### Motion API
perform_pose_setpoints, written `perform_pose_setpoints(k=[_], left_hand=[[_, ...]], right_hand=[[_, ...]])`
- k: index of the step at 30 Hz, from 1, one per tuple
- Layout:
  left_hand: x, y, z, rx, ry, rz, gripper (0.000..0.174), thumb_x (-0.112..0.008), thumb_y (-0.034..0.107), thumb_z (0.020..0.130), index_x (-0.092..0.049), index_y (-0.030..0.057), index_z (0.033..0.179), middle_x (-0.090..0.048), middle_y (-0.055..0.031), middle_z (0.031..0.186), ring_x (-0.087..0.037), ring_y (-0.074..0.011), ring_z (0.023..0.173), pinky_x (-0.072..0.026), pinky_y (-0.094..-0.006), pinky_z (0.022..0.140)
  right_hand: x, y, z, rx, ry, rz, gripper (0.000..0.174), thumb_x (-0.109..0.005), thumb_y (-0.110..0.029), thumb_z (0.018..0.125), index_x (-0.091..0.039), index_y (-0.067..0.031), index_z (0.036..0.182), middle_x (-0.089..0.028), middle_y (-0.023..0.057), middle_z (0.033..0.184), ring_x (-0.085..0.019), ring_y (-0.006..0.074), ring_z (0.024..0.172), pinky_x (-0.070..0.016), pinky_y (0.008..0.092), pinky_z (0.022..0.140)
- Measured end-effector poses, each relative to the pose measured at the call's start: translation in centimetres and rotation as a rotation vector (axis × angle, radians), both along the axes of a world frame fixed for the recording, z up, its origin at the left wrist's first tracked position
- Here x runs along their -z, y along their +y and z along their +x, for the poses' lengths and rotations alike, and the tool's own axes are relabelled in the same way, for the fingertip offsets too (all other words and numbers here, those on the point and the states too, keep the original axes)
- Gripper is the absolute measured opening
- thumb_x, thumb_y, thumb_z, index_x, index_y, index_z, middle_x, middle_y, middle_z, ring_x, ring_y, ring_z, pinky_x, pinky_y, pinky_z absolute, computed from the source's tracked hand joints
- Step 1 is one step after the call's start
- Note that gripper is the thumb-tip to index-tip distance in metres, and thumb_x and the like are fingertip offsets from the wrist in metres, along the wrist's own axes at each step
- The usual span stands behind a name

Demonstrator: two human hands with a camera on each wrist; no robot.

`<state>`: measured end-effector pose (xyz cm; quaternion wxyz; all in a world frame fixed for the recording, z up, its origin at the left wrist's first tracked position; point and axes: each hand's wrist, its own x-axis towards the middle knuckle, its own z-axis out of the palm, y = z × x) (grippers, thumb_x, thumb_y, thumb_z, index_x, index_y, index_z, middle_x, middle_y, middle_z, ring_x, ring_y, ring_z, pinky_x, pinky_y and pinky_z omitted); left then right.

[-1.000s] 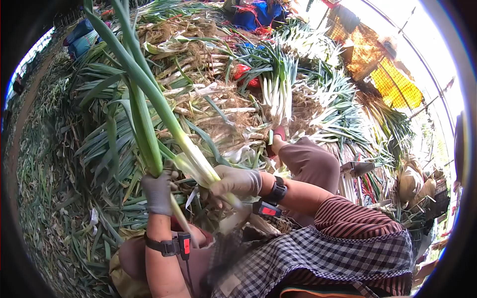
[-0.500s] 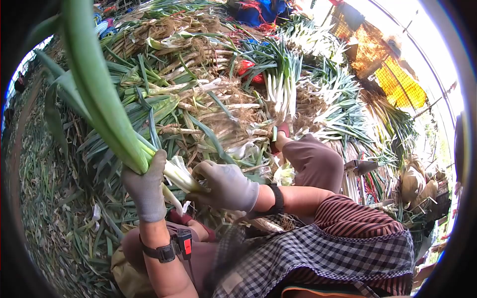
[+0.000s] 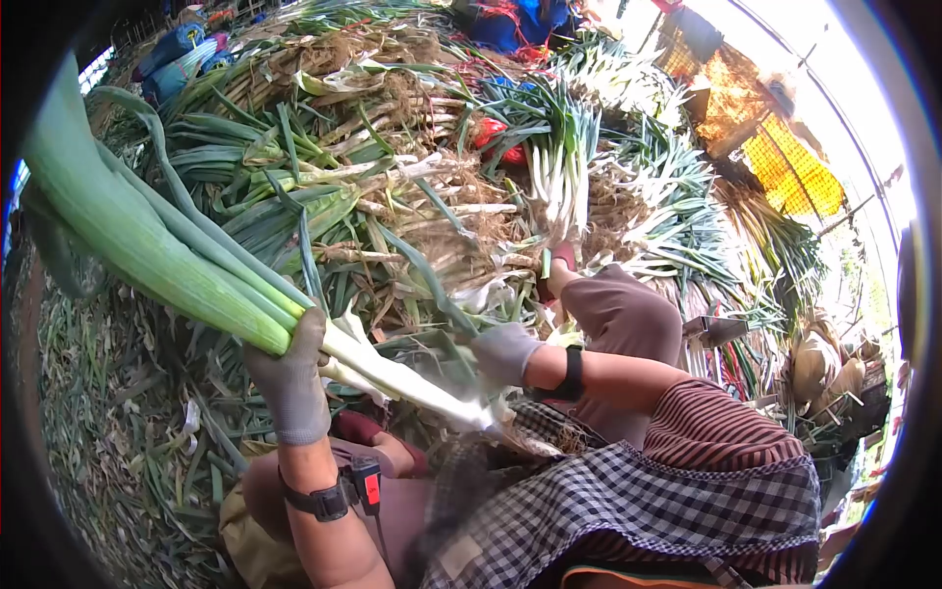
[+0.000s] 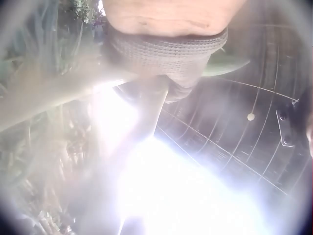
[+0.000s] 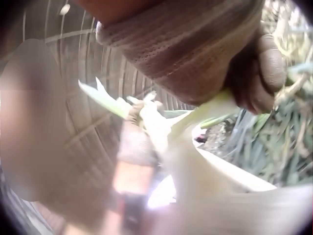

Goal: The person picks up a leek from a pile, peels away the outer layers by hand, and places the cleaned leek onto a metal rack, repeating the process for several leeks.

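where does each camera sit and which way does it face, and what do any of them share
Head: worn on the head, facing forward and down at the left hand, right hand, held leek and leek pile; forearms, legs and apron show too.
Left wrist: worn there, looking along that hand; bare wrist and glove cuff fill the top, glare washes out much below.
Right wrist: worn there, looking along that hand's curled fingers and a pale strip.
Shared: head and right wrist views both show both hands and the held leek.
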<state>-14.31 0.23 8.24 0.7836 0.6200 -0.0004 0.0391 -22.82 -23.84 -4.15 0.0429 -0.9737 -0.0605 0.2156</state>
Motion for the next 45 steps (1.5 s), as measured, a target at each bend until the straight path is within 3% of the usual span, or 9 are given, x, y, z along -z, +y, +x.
perform_pose_setpoints(k=[6, 16, 23, 26, 30, 32, 34, 40, 45], left_hand=[[-0.4, -0.2, -0.4, 0.110, -0.029, -0.021, 0.054, -0.063, 0.008, 0.079, -0.047, -0.0028, 0.129, -0.060, -0.0098, 0.116, -0.062, -0.0112, 0.087, -0.0428, -0.0171, 0.058], [0.7, 1.1, -0.5, 0.357, 0.016, -0.249, 0.065, -0.077, 0.026, 0.073, -0.049, 0.0038, 0.127, -0.066, -0.0089, 0.100, -0.059, -0.0096, 0.078, -0.0446, -0.0186, 0.059], [1.3, 0.7, 0.2, 0.461, 0.034, -0.266, 0.048, -0.067, 0.013, 0.079, -0.052, 0.0015, 0.123, -0.067, -0.0136, 0.100, -0.065, -0.0146, 0.081, -0.0486, -0.0199, 0.059], [1.4, 0.2, 0.4, 0.361, 0.010, -0.154, 0.045, -0.063, 0.008, 0.079, -0.052, 0.0005, 0.122, -0.067, -0.0130, 0.102, -0.065, -0.0128, 0.083, -0.0439, -0.0173, 0.053], [1.3, 0.0, 0.5, 0.291, -0.021, -0.074, 0.038, -0.062, 0.003, 0.080, -0.054, -0.0019, 0.117, -0.066, -0.0124, 0.097, -0.066, -0.0139, 0.081, -0.0447, -0.0176, 0.050], [1.6, 0.0, 0.9, 0.260, -0.036, -0.063, 0.038, -0.061, 0.001, 0.079, -0.053, -0.0029, 0.116, -0.066, -0.0118, 0.095, -0.067, -0.0166, 0.080, -0.0465, -0.0198, 0.050], [1.5, 0.3, 1.3, 0.228, -0.099, -0.227, 0.039, -0.060, -0.001, 0.077, -0.053, -0.0031, 0.116, -0.065, -0.0127, 0.097, -0.067, -0.0192, 0.079, -0.0519, -0.0242, 0.056], [-0.8, -0.4, 2.5, 0.267, -0.204, -0.181, 0.057, -0.077, 0.017, 0.075, -0.049, 0.0017, 0.123, -0.059, -0.0104, 0.111, -0.065, -0.0202, 0.085, -0.0536, -0.0310, 0.073], [-4.5, 0.9, 7.7, 0.080, -0.162, -0.313, 0.041, -0.069, 0.020, 0.080, -0.053, 0.0002, 0.112, -0.059, -0.0052, 0.080, -0.059, -0.0132, 0.066, -0.0509, -0.0240, 0.063]], right_hand=[[-8.1, 0.7, 1.6, 0.124, -0.313, 0.604, 0.037, -0.067, -0.034, 0.085, -0.063, -0.0082, 0.111, -0.066, 0.0092, 0.085, -0.065, 0.0250, 0.074, -0.0510, 0.0349, 0.066], [-5.5, 3.2, 2.3, 0.369, 0.621, 1.586, 0.031, -0.067, -0.031, 0.088, -0.067, -0.0010, 0.099, -0.065, -0.0018, 0.080, -0.056, 0.0058, 0.071, -0.0464, 0.0236, 0.063], [-1.8, 1.1, 1.8, -0.157, 0.332, 0.214, 0.034, -0.058, -0.032, 0.080, -0.069, -0.0015, 0.091, -0.068, 0.0194, 0.084, -0.065, 0.0359, 0.075, -0.0497, 0.0413, 0.070], [-1.3, -2.1, 1.9, -0.058, 0.045, -0.142, 0.027, -0.066, -0.029, 0.077, -0.070, -0.0069, 0.092, -0.067, 0.0144, 0.077, -0.067, 0.0318, 0.073, -0.0523, 0.0408, 0.064], [-8.9, -1.0, 1.6, 0.083, -0.384, 1.273, 0.046, -0.066, -0.031, 0.088, -0.053, -0.0015, 0.121, -0.065, 0.0130, 0.096, -0.065, 0.0232, 0.088, -0.0528, 0.0379, 0.076], [-6.4, 1.3, -0.3, -0.324, -0.222, 1.192, 0.048, -0.065, -0.030, 0.090, -0.047, -0.0028, 0.125, -0.063, 0.0106, 0.097, -0.061, 0.0169, 0.089, -0.0515, 0.0331, 0.078], [-4.2, 4.0, -5.0, 0.091, 0.392, 1.293, 0.045, -0.066, -0.026, 0.090, -0.047, -0.0035, 0.124, -0.061, 0.0052, 0.096, -0.057, 0.0131, 0.089, -0.0503, 0.0291, 0.078], [-8.8, 4.0, 0.9, -0.008, 0.412, 1.363, 0.035, -0.062, -0.025, 0.093, -0.049, -0.0013, 0.116, -0.060, 0.0022, 0.090, -0.058, 0.0067, 0.075, -0.0508, 0.0238, 0.064], [-15.0, 8.4, 5.9, 0.059, 0.490, 1.576, 0.042, -0.063, -0.039, 0.089, -0.056, -0.0012, 0.105, -0.059, 0.0017, 0.081, -0.057, 0.0094, 0.070, -0.0487, 0.0252, 0.060]])
